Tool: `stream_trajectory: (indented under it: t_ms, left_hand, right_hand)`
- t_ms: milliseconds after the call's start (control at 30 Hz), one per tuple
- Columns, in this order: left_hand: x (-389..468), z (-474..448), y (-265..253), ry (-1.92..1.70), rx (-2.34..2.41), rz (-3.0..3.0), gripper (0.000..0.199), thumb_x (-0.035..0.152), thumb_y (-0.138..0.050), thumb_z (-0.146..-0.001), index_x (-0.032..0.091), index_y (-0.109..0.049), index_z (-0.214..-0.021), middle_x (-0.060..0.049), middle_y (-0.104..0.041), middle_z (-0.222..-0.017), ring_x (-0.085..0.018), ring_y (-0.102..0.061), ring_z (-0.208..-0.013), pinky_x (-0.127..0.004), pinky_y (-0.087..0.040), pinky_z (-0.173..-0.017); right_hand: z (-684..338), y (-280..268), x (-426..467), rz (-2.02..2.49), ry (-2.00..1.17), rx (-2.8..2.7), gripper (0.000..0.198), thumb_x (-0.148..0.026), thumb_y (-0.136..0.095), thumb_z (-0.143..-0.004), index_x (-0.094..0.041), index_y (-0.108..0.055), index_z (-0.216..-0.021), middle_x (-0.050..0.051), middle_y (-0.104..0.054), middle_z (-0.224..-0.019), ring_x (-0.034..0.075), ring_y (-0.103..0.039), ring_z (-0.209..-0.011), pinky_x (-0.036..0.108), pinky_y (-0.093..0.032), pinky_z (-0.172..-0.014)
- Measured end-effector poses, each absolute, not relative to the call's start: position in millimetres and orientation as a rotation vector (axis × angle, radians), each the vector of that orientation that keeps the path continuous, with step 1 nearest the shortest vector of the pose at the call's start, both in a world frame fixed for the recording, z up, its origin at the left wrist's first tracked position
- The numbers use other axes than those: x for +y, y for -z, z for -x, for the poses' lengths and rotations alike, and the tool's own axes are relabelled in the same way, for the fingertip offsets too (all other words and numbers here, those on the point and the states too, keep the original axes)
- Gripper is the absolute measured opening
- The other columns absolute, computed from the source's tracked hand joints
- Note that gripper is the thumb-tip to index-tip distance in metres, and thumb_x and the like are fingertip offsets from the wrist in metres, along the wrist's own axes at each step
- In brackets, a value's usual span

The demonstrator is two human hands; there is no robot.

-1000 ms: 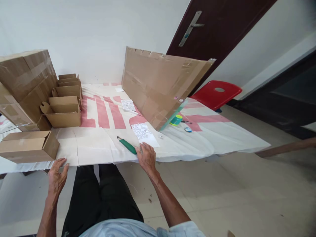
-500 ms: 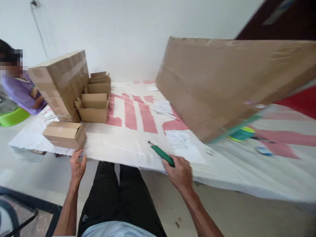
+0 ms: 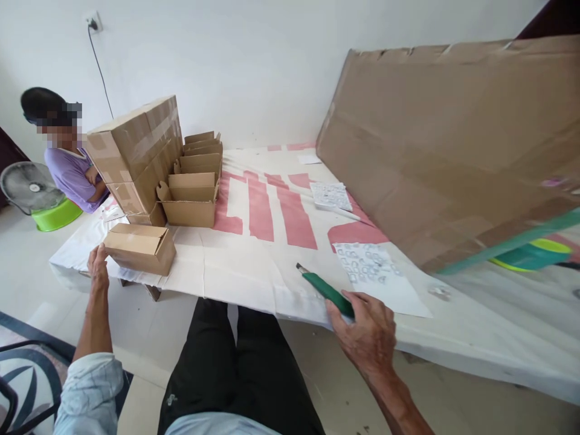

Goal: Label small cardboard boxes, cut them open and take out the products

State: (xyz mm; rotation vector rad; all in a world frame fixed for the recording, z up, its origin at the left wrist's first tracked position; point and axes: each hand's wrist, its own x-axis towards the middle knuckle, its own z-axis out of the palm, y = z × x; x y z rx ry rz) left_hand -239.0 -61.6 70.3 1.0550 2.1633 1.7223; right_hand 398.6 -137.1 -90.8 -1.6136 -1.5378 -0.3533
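Observation:
My right hand point(image 3: 365, 332) is wrapped round a green utility knife point(image 3: 328, 295), held over the front edge of the table with its tip pointing away to the left. My left hand point(image 3: 98, 267) is at the left end of a small closed cardboard box point(image 3: 140, 249), with its fingers raised against that end. The fingers look loosely extended, not wrapped round the box. On the box's top a flap seam shows near the right end. Behind it stand several open cardboard boxes point(image 3: 190, 208) in a row.
Taped boxes point(image 3: 140, 154) are stacked at the left. A large cardboard carton point(image 3: 444, 145) leans across the right side. Papers with drawings point(image 3: 369, 266) lie on the white tablecloth point(image 3: 254, 272). Beyond the stack are a person in purple point(image 3: 72, 175) and a fan point(image 3: 34, 186).
My left hand has moved left, from the front of the small box to its left end. My right hand still holds the knife. The view has turned left.

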Motion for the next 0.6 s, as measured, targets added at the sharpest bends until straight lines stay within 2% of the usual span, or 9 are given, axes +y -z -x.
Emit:
stream_trajectory:
  t_ms: [100, 233, 333, 433, 500, 600]
  left_hand:
    - [-51.9, 230.0, -76.6, -1.655, 2.078, -1.000, 0.062, 0.079, -0.060, -0.068, 0.021, -0.060, -0.091, -0.002, -0.059, -0.082, -0.024, -0.064, -0.085, -0.040, -0.059, -0.081]
    - [-51.8, 184.3, -64.8, -1.575, 1.942, -1.060, 0.061, 0.077, -0.070, -0.062, 0.021, -0.063, -0.085, -0.003, -0.062, -0.081, -0.024, -0.065, -0.084, -0.036, -0.059, -0.076]
    - [-60.4, 135.9, -48.0, -1.488, 1.826, -1.151, 0.068, 0.077, -0.075, -0.067, 0.018, -0.072, -0.100, -0.007, -0.072, -0.093, -0.028, -0.069, -0.095, -0.038, -0.060, -0.080]
    - [-70.1, 96.3, -33.0, -1.327, 1.646, -1.338, 0.075, 0.078, -0.075, -0.075, 0.017, -0.075, -0.119, -0.012, -0.077, -0.110, -0.033, -0.071, -0.107, -0.043, -0.062, -0.088]
    - [-73.3, 81.5, -26.1, -1.227, 1.492, -1.424, 0.079, 0.076, -0.079, -0.075, 0.018, -0.073, -0.129, -0.015, -0.076, -0.125, -0.034, -0.072, -0.113, -0.044, -0.063, -0.091]
    - [-71.8, 73.3, -21.7, -1.086, 1.332, -1.531, 0.091, 0.060, -0.092, -0.069, 0.021, -0.065, -0.146, -0.019, -0.066, -0.150, -0.037, -0.069, -0.127, -0.045, -0.065, -0.094]
  right_hand:
    - [-391.0, 84.4, -135.0, 1.597, 0.308, -1.524, 0.041, -0.054, -0.057, -0.101, -0.020, -0.074, -0.113, 0.019, -0.073, -0.114, 0.037, -0.066, -0.109, 0.053, -0.051, -0.099]
    - [-378.1, 70.3, -128.4, 1.556, 0.270, -1.535, 0.038, -0.051, -0.059, -0.101, -0.020, -0.075, -0.115, 0.019, -0.073, -0.115, 0.037, -0.067, -0.111, 0.056, -0.052, -0.103]
    - [-361.7, 49.1, -124.4, 1.479, 0.211, -1.549, 0.037, -0.050, -0.061, -0.103, -0.019, -0.075, -0.119, 0.019, -0.073, -0.117, 0.036, -0.068, -0.112, 0.056, -0.055, -0.105]
    - [-340.3, 22.3, -122.9, 1.379, 0.086, -1.581, 0.041, -0.050, -0.060, -0.105, -0.020, -0.074, -0.129, 0.018, -0.073, -0.122, 0.035, -0.069, -0.117, 0.056, -0.057, -0.107]
    - [-326.0, 6.3, -121.9, 1.318, -0.013, -1.612, 0.044, -0.051, -0.059, -0.105, -0.022, -0.071, -0.137, 0.017, -0.072, -0.130, 0.035, -0.068, -0.124, 0.058, -0.057, -0.110]
    - [-308.1, -9.3, -117.9, 1.237, -0.100, -1.663, 0.050, -0.051, -0.058, -0.106, -0.023, -0.067, -0.146, 0.017, -0.069, -0.142, 0.036, -0.065, -0.134, 0.061, -0.055, -0.116]
